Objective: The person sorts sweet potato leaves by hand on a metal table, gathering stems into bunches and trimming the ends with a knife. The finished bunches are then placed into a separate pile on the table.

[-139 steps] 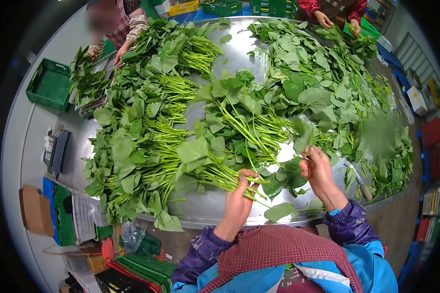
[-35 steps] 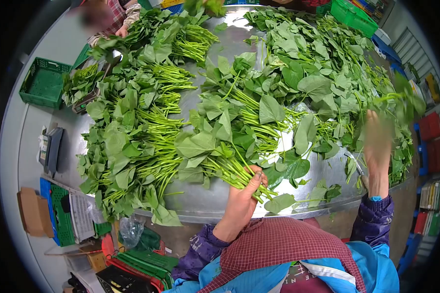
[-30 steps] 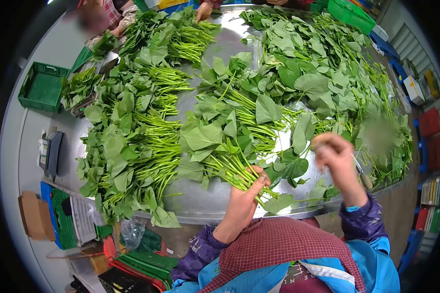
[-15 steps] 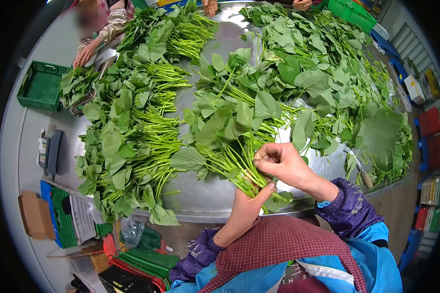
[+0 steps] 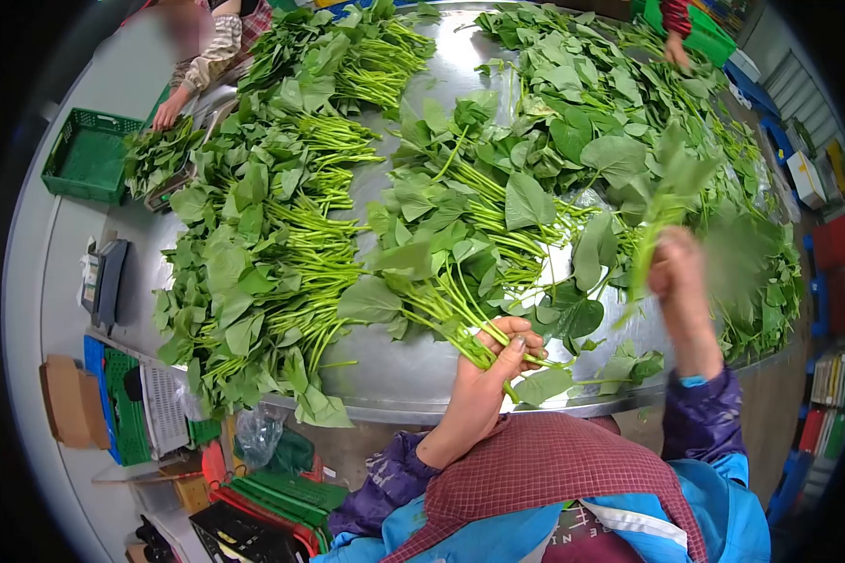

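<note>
My left hand (image 5: 486, 377) is closed around a bunch of leafy green stems (image 5: 446, 314), heart-shaped leaves pointing away from me, just above the near edge of the metal table (image 5: 385, 371). To the right, my right hand (image 5: 681, 281) is smeared by motion. It grips a separate leafy stem or small clump (image 5: 664, 211), also blurred, upright over the loose greens. A few cut leaves (image 5: 629, 366) lie on the metal between my hands. Another heap of stems (image 5: 488, 220) lies beyond the left hand's bunch.
Bundled greens (image 5: 291, 244) line the table's left side; a loose pile (image 5: 629, 122) covers the right. A co-worker's hand (image 5: 171, 108) touches greens at upper left, near a green crate (image 5: 89, 155). Another person's hand (image 5: 676, 52) reaches in at upper right. Stacked crates (image 5: 263, 511) stand below left.
My right hand has left the bunch and swung right, carrying leafy greens. My left hand stays on its bunch. At the far side, another person's hand has appeared over the right pile.
</note>
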`<control>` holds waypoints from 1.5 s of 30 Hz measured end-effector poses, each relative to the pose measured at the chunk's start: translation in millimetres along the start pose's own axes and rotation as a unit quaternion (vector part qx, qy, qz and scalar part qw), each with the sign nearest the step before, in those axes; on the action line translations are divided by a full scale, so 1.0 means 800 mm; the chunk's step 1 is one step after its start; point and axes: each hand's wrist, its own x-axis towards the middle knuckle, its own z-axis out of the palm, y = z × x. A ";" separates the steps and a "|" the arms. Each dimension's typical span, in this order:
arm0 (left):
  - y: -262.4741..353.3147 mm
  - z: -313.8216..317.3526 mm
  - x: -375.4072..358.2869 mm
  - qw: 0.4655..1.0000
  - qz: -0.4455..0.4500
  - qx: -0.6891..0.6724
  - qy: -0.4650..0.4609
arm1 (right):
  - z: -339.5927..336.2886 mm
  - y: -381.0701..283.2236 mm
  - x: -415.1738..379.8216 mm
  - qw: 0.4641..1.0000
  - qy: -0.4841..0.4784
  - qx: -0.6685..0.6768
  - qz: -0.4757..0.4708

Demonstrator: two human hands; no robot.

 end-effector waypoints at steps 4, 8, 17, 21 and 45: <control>-0.005 -0.005 0.001 1.000 0.006 0.000 -0.010 | -0.180 -0.015 0.073 0.944 0.139 0.293 -0.056; -0.007 -0.006 0.001 0.983 0.127 0.133 -0.005 | -0.189 -0.017 0.056 0.956 0.152 0.232 -0.096; 0.003 -0.038 -0.012 0.998 0.060 -0.013 0.027 | 0.039 0.055 0.018 0.954 -0.215 -0.210 -0.014; 0.009 -0.040 -0.013 0.985 -0.022 -0.145 0.087 | 0.094 0.096 0.050 0.764 -0.184 -0.550 -0.284; 0.005 -0.047 0.003 0.975 0.101 -0.107 0.169 | 0.125 0.107 -0.026 0.874 -0.347 -0.335 -0.063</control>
